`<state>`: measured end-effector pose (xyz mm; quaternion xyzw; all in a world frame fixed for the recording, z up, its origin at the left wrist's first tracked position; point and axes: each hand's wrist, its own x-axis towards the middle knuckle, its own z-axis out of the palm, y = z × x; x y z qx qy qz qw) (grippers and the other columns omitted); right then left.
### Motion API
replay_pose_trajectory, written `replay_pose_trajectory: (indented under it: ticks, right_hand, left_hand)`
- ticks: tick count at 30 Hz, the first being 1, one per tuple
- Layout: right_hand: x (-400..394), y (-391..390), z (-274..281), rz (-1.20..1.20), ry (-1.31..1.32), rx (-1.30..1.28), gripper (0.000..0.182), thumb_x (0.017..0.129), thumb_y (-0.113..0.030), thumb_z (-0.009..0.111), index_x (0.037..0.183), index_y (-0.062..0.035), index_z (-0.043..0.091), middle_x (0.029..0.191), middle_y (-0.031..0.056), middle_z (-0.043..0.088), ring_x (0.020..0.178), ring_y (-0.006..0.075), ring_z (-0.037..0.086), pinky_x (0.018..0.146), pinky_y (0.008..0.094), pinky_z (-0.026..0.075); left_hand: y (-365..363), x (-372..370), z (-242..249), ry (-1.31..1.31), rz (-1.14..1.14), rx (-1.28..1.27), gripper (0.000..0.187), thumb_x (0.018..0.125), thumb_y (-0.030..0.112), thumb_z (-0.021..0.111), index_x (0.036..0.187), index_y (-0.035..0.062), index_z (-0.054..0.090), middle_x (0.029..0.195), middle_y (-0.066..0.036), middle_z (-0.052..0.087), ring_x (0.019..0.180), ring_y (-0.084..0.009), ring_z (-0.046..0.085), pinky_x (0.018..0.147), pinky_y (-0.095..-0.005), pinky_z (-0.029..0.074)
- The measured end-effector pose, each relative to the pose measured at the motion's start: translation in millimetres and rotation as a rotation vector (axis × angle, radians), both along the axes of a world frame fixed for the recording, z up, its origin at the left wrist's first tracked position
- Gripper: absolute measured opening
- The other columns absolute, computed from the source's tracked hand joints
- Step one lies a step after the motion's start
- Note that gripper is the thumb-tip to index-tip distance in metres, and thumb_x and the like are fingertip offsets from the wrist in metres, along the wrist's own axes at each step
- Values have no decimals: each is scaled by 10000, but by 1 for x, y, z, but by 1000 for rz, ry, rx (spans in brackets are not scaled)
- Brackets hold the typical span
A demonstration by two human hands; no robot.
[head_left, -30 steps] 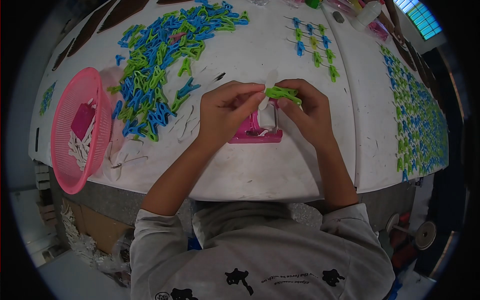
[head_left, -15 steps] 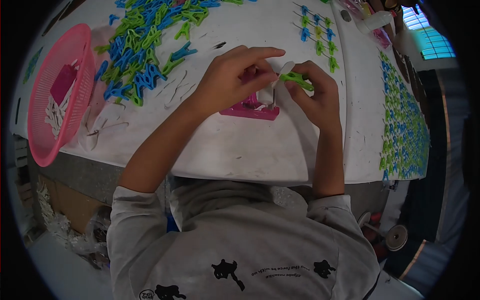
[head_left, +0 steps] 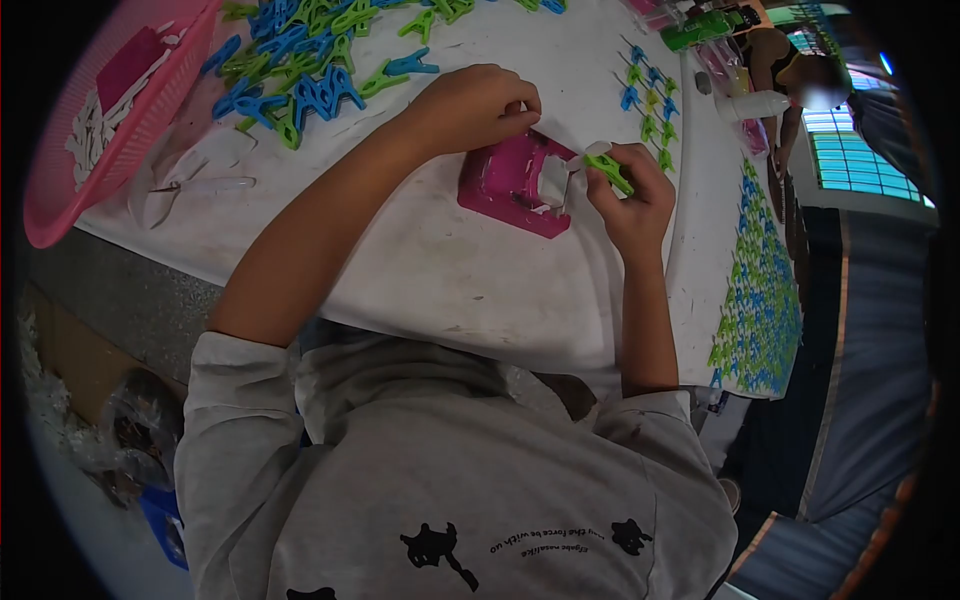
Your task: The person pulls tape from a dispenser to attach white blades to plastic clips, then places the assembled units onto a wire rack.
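Observation:
My right hand (head_left: 640, 195) is closed on a green clothespin (head_left: 610, 172), pinched between thumb and fingers. A small whitish round piece (head_left: 598, 150) shows at the clothespin's far end. Just to the left sits a magenta holder (head_left: 510, 222) with a white roll-like part (head_left: 553, 182) and a thin metal piece at its right side; it looks like a tape dispenser. My left hand (head_left: 475, 108) is at the holder's far edge, its fingers curled and pressed together. Whatever lies between those fingertips is hidden.
Blue and green clothespins (head_left: 320, 85) are heaped at the back left. A pink basket (head_left: 190, 65) with white strips stands at the left edge. Clothespins lie in rows (head_left: 655, 100) at the back and in a dense block (head_left: 755, 290) at right. Another person (head_left: 775, 70) is at far right.
My left hand has drawn away from the clothespin to the holder's far edge, and its stretched index finger has curled in. My right hand keeps the clothespin. The view has shifted, showing another person.

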<state>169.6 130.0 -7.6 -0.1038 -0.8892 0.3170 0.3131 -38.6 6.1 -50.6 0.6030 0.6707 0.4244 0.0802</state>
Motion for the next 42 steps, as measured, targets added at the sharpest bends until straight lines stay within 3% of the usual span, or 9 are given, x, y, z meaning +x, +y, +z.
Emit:
replay_pose_trajectory:
  ticks: [11, 14, 42]
  right_hand:
    - [-11, -2, 7, 39, -71, 208, 239, 707, -41, 743, 921, 34, 669, 806, 106, 660, 693, 183, 635, 648, 278, 504]
    - [-10, -3, 13, 56, -140, 246, 245, 724, 12, 710, 957, 51, 642, 853, 101, 651, 755, 166, 609, 714, 264, 490]
    - [-16, 8, 30, 236, -378, 508, 229, 675, -36, 718, 898, 1, 680, 769, 102, 631, 680, 245, 626, 629, 319, 500]
  left_hand:
    - [1, -1, -5, 18, -1, 31, 160, 876, 211, 620, 948, 102, 714, 862, -73, 704, 834, -260, 676, 736, -390, 533]
    - [-1, -1, -2, 21, 2, -7, 161, 881, 211, 617, 948, 99, 712, 860, -73, 704, 833, -261, 677, 739, -392, 534]
    - [-3, 0, 0, 11, -18, -20, 141, 881, 184, 614, 937, 90, 702, 879, -93, 677, 865, -267, 648, 762, -383, 519]
